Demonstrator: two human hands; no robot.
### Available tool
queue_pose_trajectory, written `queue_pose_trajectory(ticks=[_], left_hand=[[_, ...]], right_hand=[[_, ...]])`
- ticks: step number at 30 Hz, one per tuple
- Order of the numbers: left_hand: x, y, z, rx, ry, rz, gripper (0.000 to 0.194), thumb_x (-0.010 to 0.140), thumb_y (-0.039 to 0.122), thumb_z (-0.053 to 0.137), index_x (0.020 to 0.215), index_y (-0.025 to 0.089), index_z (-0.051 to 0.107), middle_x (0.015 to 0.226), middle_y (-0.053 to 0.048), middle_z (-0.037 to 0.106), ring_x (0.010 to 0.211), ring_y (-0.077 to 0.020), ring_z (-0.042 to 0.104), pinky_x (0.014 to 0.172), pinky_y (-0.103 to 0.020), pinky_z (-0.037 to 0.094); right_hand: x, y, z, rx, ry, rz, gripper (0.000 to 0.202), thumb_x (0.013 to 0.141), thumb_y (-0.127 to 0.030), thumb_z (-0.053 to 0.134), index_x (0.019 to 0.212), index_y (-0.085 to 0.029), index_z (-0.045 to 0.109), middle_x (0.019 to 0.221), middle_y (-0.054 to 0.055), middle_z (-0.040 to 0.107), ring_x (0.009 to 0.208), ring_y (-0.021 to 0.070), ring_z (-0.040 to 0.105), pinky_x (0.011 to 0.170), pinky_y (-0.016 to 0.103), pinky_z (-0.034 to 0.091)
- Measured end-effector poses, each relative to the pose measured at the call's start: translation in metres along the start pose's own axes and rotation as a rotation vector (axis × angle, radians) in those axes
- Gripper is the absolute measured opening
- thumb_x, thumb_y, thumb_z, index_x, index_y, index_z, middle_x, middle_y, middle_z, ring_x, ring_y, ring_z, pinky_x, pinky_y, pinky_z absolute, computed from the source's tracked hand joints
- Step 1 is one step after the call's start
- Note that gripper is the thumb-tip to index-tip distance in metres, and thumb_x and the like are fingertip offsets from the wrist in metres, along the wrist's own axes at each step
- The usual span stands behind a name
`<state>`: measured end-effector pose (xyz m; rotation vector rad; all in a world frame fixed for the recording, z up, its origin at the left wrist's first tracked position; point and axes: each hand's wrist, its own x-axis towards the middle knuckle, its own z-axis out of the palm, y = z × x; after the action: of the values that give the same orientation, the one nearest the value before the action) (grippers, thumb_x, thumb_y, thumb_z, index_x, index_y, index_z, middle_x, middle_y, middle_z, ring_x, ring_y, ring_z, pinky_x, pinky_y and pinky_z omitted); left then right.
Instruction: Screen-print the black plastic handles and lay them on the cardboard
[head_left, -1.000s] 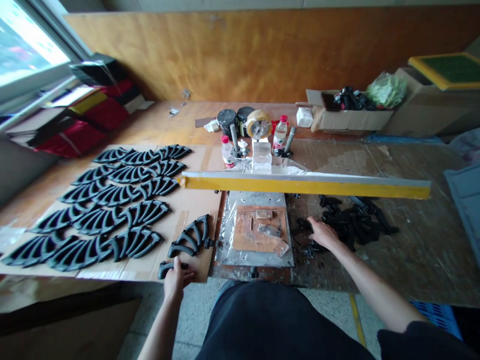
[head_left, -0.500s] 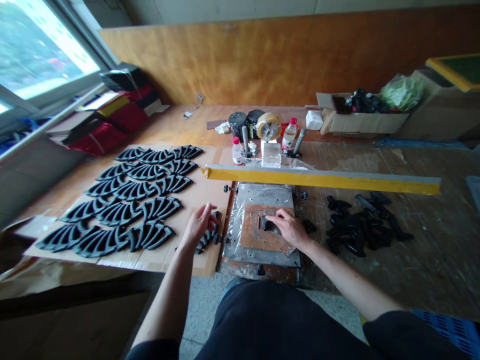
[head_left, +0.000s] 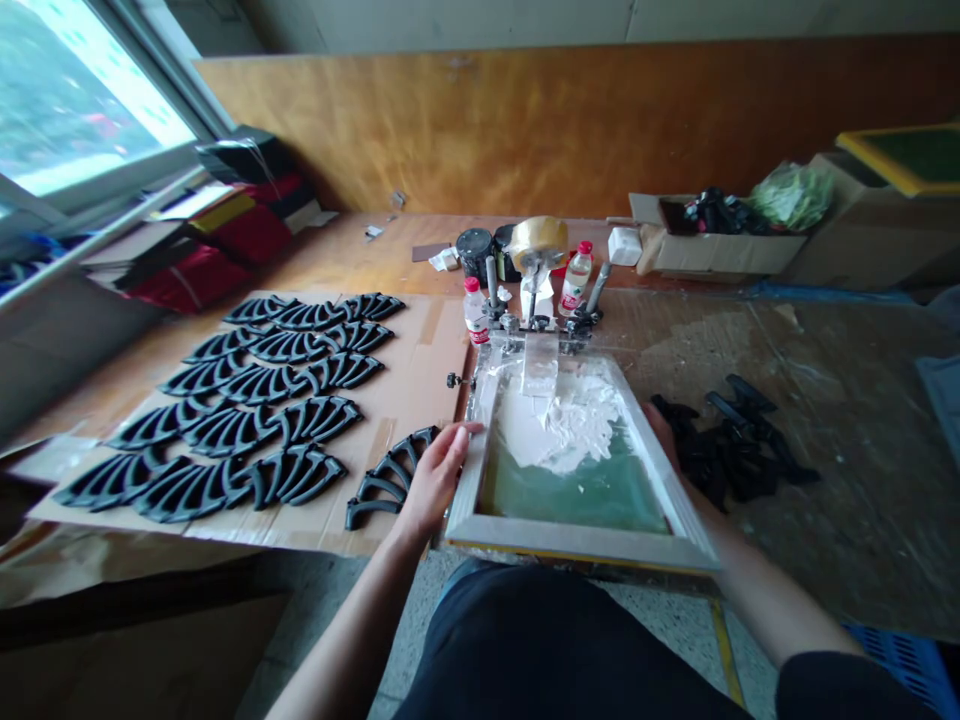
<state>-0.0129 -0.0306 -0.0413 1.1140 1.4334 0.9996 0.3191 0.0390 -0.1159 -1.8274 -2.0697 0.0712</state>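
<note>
A screen-printing frame with pale metal sides lies tilted low in front of me. White paste covers the far part of its green mesh. My left hand is at the frame's left side, its fingers closed against the edge. My right hand is at the right side, its fingers mostly hidden behind the frame. A clear block hangs over the paste from the clamp stand. The base plate and the piece on it are hidden under the frame. Curved, ribbed black parts lie left of my left hand.
Rows of black ribbed parts lie on cardboard at the left. Loose black pieces are heaped at the right. Behind the frame stand two red-capped bottles, black tubs and a tape roll. An open box sits farther back.
The frame has swung down from raised to low, covering the base plate. My right hand has left the small black piece for the frame's right side. My left hand has moved right to its left side.
</note>
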Motion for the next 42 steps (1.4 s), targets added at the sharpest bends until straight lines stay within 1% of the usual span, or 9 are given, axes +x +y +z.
queue_pose_trajectory(ticks=[3,7,12,21,28,32,35,39,42], left_hand=[[0.000,-0.049,0.003,0.061,-0.043,-0.116,0.068,0.083,0.057,0.054,0.141,0.022,0.043,0.075,0.000,0.061,0.058,-0.0119,0.051,0.052,-0.021,0.039],[0.015,-0.092,0.010,0.276,-0.006,-0.154,0.068,0.083,0.054,0.052,0.143,0.024,0.041,0.071,0.003,0.057,0.055,-0.0099,0.048,0.052,-0.020,0.035],[0.025,-0.104,0.009,0.362,-0.005,-0.156,0.062,0.085,0.054,0.050,0.139,0.025,0.047,0.074,0.001,0.061,0.064,-0.0134,0.055,0.057,-0.022,0.039],[0.026,-0.108,0.010,0.343,0.015,-0.180,0.059,0.084,0.054,0.050,0.136,0.025,0.051,0.078,0.000,0.064,0.068,-0.0155,0.058,0.059,-0.023,0.041],[0.023,-0.102,0.008,0.297,0.022,-0.156,0.061,0.081,0.056,0.053,0.133,0.024,0.053,0.073,0.001,0.062,0.060,-0.0135,0.054,0.054,-0.022,0.039],[0.021,-0.099,0.008,0.269,0.017,-0.169,0.061,0.081,0.056,0.053,0.132,0.024,0.053,0.071,0.002,0.061,0.058,-0.0124,0.052,0.053,-0.022,0.038],[0.019,-0.091,0.008,0.208,-0.008,-0.180,0.063,0.081,0.056,0.054,0.135,0.023,0.050,0.071,0.002,0.062,0.056,-0.0120,0.053,0.052,-0.021,0.038],[0.011,-0.057,0.003,0.087,-0.030,-0.152,0.068,0.081,0.058,0.056,0.138,0.022,0.048,0.078,-0.001,0.065,0.060,-0.0129,0.055,0.051,-0.021,0.041],[0.004,-0.017,0.001,0.005,0.001,-0.068,0.061,0.083,0.060,0.052,0.130,0.020,0.057,0.080,-0.003,0.065,0.067,-0.0148,0.058,0.054,-0.022,0.044]], right_hand=[[0.025,0.004,-0.013,0.094,0.167,0.060,0.029,0.088,-0.017,0.044,0.103,-0.015,0.068,0.102,0.013,0.066,0.092,0.0232,0.064,0.080,0.037,0.054],[0.057,-0.056,-0.007,0.217,0.158,-0.200,0.053,0.080,-0.029,0.067,0.129,-0.016,0.053,0.137,0.016,0.045,0.121,0.0299,0.048,0.100,0.045,0.044],[0.058,-0.112,0.010,0.078,-0.169,-0.342,0.016,0.080,-0.026,0.069,0.092,-0.017,0.064,0.095,0.010,0.063,0.099,0.0262,0.054,0.085,0.037,0.045],[0.005,-0.081,-0.013,0.163,-0.383,-0.894,0.023,0.073,0.001,0.052,0.081,-0.018,0.063,0.080,0.004,0.063,0.083,0.0194,0.053,0.073,0.029,0.037],[0.001,-0.095,0.002,0.141,-0.170,-0.778,0.022,0.078,-0.002,0.050,0.086,-0.016,0.065,0.086,0.008,0.065,0.089,0.0221,0.053,0.075,0.032,0.040],[-0.011,-0.090,0.000,0.190,-0.207,-0.845,0.016,0.080,-0.006,0.056,0.086,-0.017,0.065,0.082,0.006,0.065,0.085,0.0210,0.054,0.074,0.031,0.042],[0.014,-0.096,-0.006,0.239,-0.195,-0.694,0.009,0.082,-0.018,0.065,0.091,-0.020,0.067,0.081,0.003,0.066,0.083,0.0196,0.057,0.074,0.030,0.044],[0.071,-0.105,-0.020,0.180,-0.064,-0.404,0.048,0.082,-0.031,0.069,0.128,-0.026,0.057,0.099,0.005,0.069,0.087,0.0212,0.061,0.074,0.031,0.046],[0.099,-0.077,-0.042,0.182,0.037,-0.235,0.048,0.086,-0.041,0.062,0.132,-0.028,0.054,0.097,0.005,0.070,0.076,0.0198,0.062,0.068,0.031,0.047]])
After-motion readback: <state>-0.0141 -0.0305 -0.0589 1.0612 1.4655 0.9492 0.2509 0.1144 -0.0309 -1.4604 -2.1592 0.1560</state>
